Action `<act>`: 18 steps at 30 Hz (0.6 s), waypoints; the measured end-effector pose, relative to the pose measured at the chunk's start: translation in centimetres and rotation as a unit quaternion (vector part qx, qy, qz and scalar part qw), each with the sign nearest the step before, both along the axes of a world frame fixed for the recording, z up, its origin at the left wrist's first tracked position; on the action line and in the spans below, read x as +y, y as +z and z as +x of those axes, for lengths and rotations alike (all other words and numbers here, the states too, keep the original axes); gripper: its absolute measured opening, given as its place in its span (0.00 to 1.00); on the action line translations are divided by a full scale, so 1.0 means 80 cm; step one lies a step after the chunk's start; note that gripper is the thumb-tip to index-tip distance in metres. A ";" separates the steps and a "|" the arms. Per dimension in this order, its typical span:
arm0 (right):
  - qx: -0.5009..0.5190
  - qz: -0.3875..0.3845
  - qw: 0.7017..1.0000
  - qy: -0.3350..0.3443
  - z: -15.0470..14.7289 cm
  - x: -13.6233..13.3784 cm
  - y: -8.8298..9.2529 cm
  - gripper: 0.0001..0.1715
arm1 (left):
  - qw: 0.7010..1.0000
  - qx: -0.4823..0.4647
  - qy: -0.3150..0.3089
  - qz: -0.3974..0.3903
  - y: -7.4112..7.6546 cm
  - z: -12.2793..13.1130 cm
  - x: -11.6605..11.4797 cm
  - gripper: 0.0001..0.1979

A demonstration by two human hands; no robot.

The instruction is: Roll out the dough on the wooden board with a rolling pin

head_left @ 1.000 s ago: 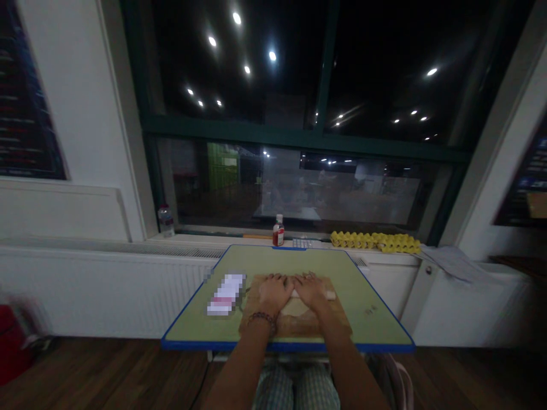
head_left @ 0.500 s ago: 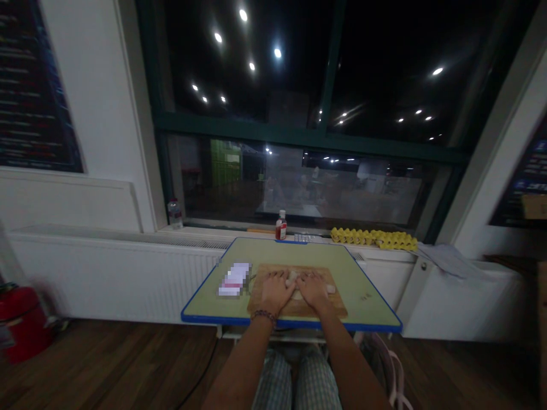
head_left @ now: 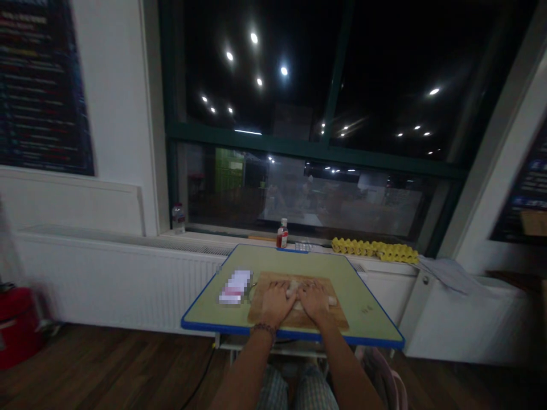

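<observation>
Head movement has shifted the whole scene a little lower and to the right since the earlier frame, while the two hands lie on the wooden cutting board [head_left: 337,304] much as they did.

Both hands are flat and palm-down, with the fingers spread only slightly and nothing closed in either grip. The left hand [head_left: 274,303], with one beaded bracelet [head_left: 265,327] at its wrist, and the right hand [head_left: 314,300] rest side by side on the pale dough [head_left: 294,289]. The dough sits at the middle of the cutting board, mostly under and between the hands, and one pale piece [head_left: 331,300] shows just beside the right hand. How many pieces lie beneath the palms is hidden.

The cutting board sits on a green counter [head_left: 370,319] with a blue edge. One blurred packet [head_left: 235,287] lies left of the cutting board. Beyond the cutting board, on the sill, stand one red-filled bottle [head_left: 281,236] and one clear bottle [head_left: 178,220], with one row of yellow egg trays [head_left: 375,250] farther right.
</observation>
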State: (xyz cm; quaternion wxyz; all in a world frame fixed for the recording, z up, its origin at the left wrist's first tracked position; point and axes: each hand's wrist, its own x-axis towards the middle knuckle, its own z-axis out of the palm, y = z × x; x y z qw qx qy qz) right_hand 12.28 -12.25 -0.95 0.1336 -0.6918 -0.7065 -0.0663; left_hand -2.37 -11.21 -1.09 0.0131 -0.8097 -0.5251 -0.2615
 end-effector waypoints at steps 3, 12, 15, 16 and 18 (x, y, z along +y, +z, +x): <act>0.005 0.002 1.000 -0.003 0.001 0.005 -0.004 0.25 | 1.000 -0.002 0.004 -0.009 0.004 0.000 -0.001 0.22; 0.006 0.003 1.000 -0.006 0.002 0.003 0.000 0.25 | 1.000 0.009 0.015 -0.007 -0.001 0.004 0.009 0.22; 0.000 0.001 1.000 -0.007 0.000 0.000 0.003 0.25 | 1.000 0.013 0.011 -0.006 -0.003 0.004 0.009 0.22; -0.002 0.002 1.000 -0.008 -0.001 -0.001 0.004 0.25 | 1.000 0.013 0.007 -0.005 -0.003 0.003 0.009 0.22; -0.006 0.005 1.000 -0.011 -0.002 0.000 0.004 0.25 | 1.000 0.011 0.001 0.000 -0.004 0.003 0.010 0.22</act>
